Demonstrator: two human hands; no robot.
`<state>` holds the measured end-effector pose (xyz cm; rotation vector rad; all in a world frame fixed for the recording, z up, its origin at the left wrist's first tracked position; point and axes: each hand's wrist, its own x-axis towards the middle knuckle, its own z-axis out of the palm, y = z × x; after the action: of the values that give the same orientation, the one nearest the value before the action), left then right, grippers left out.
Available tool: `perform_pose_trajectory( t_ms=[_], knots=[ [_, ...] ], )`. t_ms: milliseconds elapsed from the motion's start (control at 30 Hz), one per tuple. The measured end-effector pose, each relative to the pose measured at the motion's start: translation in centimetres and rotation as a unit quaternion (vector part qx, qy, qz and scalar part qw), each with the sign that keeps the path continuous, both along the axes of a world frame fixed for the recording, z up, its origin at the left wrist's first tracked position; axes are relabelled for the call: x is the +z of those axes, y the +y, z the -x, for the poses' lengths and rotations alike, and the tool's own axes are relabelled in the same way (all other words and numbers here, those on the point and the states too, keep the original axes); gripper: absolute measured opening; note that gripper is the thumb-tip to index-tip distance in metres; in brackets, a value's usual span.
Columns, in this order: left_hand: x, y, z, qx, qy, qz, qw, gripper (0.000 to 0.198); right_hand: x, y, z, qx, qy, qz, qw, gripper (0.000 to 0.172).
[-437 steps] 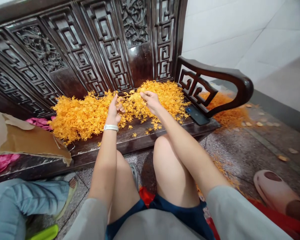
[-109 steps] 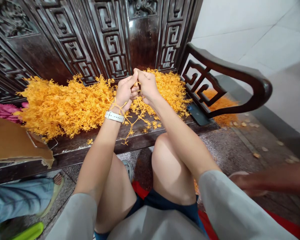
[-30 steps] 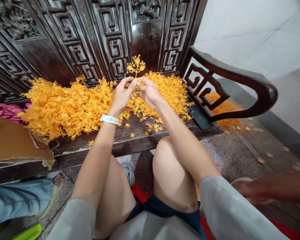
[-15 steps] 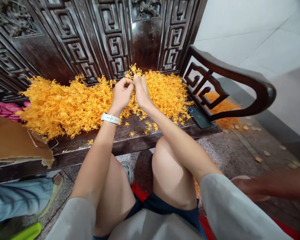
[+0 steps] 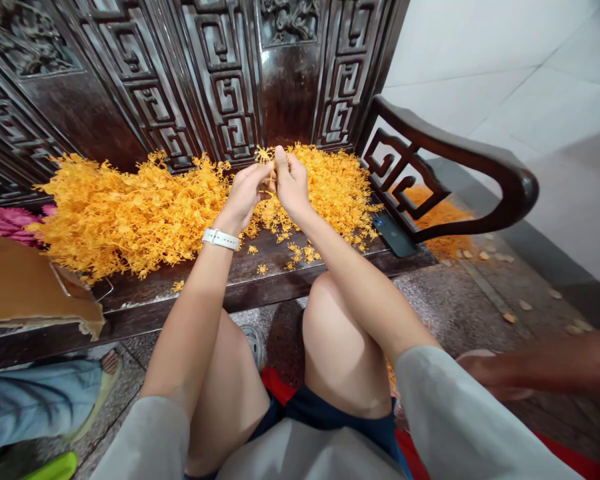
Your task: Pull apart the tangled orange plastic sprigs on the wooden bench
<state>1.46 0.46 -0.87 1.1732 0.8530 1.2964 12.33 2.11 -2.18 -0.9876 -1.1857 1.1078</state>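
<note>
A wide heap of orange plastic flower sprigs [image 5: 130, 213] covers the seat of a dark carved wooden bench [image 5: 190, 293]. Over the middle of the heap my left hand [image 5: 244, 193] and my right hand [image 5: 291, 181] meet, fingers pinched together on one small orange sprig [image 5: 264, 157] whose tip shows above the fingertips. A white watch band circles my left wrist. A few loose sprigs [image 5: 295, 253] lie on the seat edge below my hands.
A dark phone [image 5: 391, 233] lies at the seat's right end under the curved armrest [image 5: 480, 173]. Brown cardboard [image 5: 25, 293] and pink flowers [image 5: 5, 220] sit at left. Another person's arm [image 5: 540, 367] reaches in at right; someone's leg in blue is at lower left.
A second ago a sprig stood tall above my fingers; now only its tip shows, and both hands have closed tightly together on it. The view has shifted slightly.
</note>
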Motion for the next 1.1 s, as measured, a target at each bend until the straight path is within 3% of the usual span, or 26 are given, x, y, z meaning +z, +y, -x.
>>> perform_pose_trajectory(
  t_ms=[200, 400, 633, 900, 1000, 1100],
  knots=[
    [-0.1, 0.5, -0.3, -0.024, -0.039, 0.016, 0.999, 0.053, 0.2, -0.5, 1.1, 0.032, 0.034, 0.004, 0.999, 0.065],
    [1.4, -0.2, 0.2, 0.009, -0.086, 0.061, 0.994, 0.04, 1.8, -1.0, 0.8, 0.073, 0.064, 0.042, 0.994, 0.071],
    [2.5, -1.0, 0.1, 0.017, -0.156, 0.067, 0.985, 0.038, 2.9, -0.7, -1.3, 0.087, 0.081, 0.023, 0.993, 0.078],
    [2.9, -1.5, 2.0, -0.022, -0.132, 0.115, 0.984, 0.048, 4.3, -0.9, -5.0, 0.237, 0.078, 0.066, 0.966, 0.068],
    [2.9, -1.2, 2.8, -0.015, -0.131, 0.104, 0.986, 0.047, 3.5, -0.2, -5.6, 0.186, 0.068, 0.041, 0.979, 0.065],
    [2.6, -0.7, 3.2, 0.012, -0.144, 0.085, 0.986, 0.039, 0.9, 1.9, -6.0, 0.007, -0.029, 0.028, 0.999, 0.053]
  ],
)
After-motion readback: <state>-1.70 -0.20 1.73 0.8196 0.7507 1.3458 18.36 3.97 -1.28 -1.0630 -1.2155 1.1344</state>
